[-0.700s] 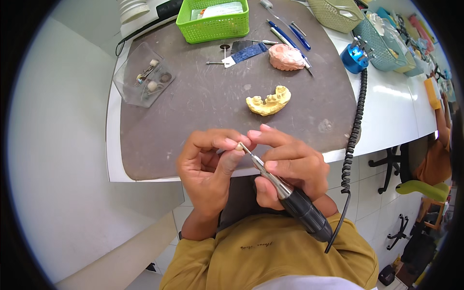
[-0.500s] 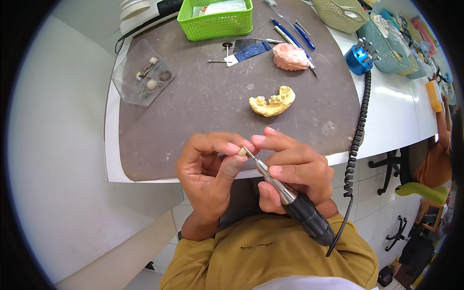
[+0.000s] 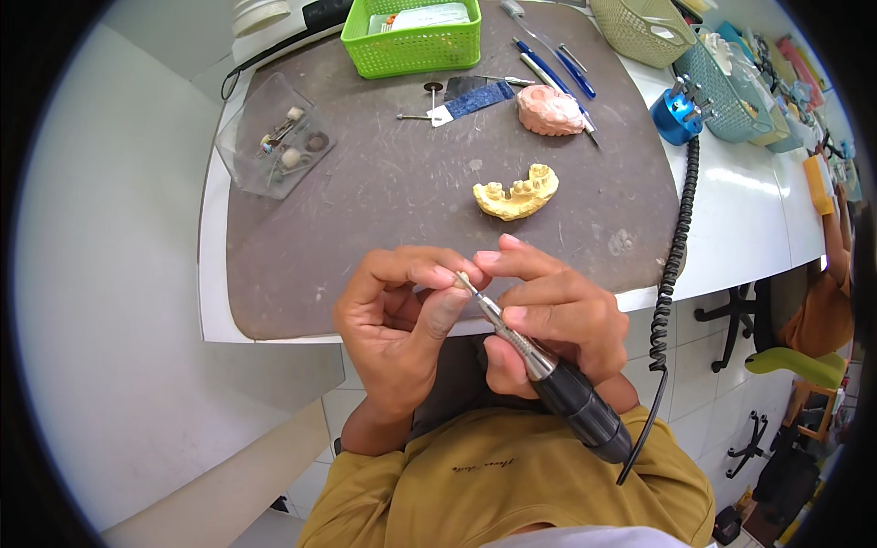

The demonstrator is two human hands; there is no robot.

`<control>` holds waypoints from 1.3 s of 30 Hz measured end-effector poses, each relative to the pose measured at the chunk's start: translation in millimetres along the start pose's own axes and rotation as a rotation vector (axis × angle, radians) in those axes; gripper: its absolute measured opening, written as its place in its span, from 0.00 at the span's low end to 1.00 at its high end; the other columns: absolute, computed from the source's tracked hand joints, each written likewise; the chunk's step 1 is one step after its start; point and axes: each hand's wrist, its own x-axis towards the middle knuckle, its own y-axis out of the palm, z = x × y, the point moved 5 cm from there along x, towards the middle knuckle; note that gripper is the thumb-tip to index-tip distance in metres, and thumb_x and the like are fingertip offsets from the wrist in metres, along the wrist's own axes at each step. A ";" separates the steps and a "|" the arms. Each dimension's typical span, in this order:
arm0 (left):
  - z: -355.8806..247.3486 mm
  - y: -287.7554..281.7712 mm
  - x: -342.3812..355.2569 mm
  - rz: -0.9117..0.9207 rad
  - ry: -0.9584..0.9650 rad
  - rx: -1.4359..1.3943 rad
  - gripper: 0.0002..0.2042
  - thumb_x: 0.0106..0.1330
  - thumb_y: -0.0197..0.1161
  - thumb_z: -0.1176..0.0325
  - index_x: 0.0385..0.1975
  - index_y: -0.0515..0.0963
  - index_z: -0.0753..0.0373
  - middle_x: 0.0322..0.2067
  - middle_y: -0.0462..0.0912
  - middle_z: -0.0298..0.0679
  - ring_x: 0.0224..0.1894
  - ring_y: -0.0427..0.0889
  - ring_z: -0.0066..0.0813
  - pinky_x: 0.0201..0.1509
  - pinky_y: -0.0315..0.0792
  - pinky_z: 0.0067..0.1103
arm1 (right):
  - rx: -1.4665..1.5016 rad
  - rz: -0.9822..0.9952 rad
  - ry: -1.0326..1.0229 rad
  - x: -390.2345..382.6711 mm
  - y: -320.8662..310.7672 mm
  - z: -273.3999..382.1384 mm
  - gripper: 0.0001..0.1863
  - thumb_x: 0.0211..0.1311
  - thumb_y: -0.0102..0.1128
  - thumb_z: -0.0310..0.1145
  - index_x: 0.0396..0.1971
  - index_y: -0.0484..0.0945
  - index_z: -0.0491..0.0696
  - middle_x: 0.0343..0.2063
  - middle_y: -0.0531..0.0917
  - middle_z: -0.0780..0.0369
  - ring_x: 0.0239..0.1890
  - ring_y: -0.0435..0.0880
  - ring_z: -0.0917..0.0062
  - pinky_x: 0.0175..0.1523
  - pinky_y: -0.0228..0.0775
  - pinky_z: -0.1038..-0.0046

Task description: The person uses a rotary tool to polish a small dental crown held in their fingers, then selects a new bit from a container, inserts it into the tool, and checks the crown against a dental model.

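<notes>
My left hand (image 3: 393,338) pinches a small cream tooth-like piece (image 3: 463,279) between thumb and index finger, partly hidden by fingertips and bur. My right hand (image 3: 571,324) grips a black-and-silver rotary handpiece (image 3: 575,402), its thin bur lying against that piece; the right fingertips almost meet the left ones. Beyond them on the grey mat rests a yellow dental arch model (image 3: 513,199). A pink dental model (image 3: 548,114) sits farther back, beside blue pens (image 3: 553,73).
Clear tray of small bits (image 3: 274,155), green basket (image 3: 411,50), blue bur stand (image 3: 676,119), coiled cord (image 3: 679,228) hanging over the desk edge, more baskets (image 3: 722,91) at back right. A co-worker (image 3: 813,310) sits at far right by a green-padded chair (image 3: 795,365).
Both hands have shifted very slightly upward since half a second ago. The small piece shows less now behind the bur and fingertips. The grips are unchanged.
</notes>
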 end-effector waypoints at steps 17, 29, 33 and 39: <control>0.5 0.5 -1.8 -0.019 -0.011 0.048 0.13 0.61 0.66 0.83 0.41 0.70 0.65 0.38 0.83 0.48 0.43 0.84 0.28 0.48 0.79 0.21 | 0.276 -0.124 0.360 1.5 -8.8 -23.4 0.15 0.56 0.73 0.29 0.41 0.79 0.42 0.34 0.84 0.60 0.32 0.83 0.78 0.37 0.74 0.78; 0.3 6.9 -1.4 0.032 0.009 0.097 0.09 0.61 0.66 0.84 0.38 0.75 0.68 0.36 0.84 0.46 0.39 0.85 0.28 0.44 0.81 0.22 | 0.508 -0.025 0.859 4.2 -2.9 -29.6 0.13 0.58 0.72 0.31 0.39 0.79 0.44 0.32 0.82 0.65 0.32 0.80 0.86 0.37 0.74 0.81; -0.5 1.6 0.7 0.031 -0.020 0.087 0.07 0.63 0.65 0.83 0.37 0.76 0.68 0.36 0.84 0.47 0.39 0.85 0.28 0.44 0.81 0.22 | 0.550 -0.010 0.837 2.4 -4.6 -30.7 0.12 0.58 0.70 0.29 0.41 0.80 0.43 0.33 0.83 0.63 0.35 0.83 0.84 0.40 0.77 0.79; 2.3 -2.7 -0.4 0.015 -0.070 0.048 0.05 0.64 0.64 0.82 0.37 0.78 0.68 0.36 0.85 0.46 0.39 0.85 0.28 0.45 0.81 0.22 | 0.417 0.032 0.654 3.2 -5.1 -28.4 0.12 0.58 0.68 0.27 0.42 0.80 0.43 0.36 0.84 0.61 0.35 0.83 0.84 0.41 0.76 0.80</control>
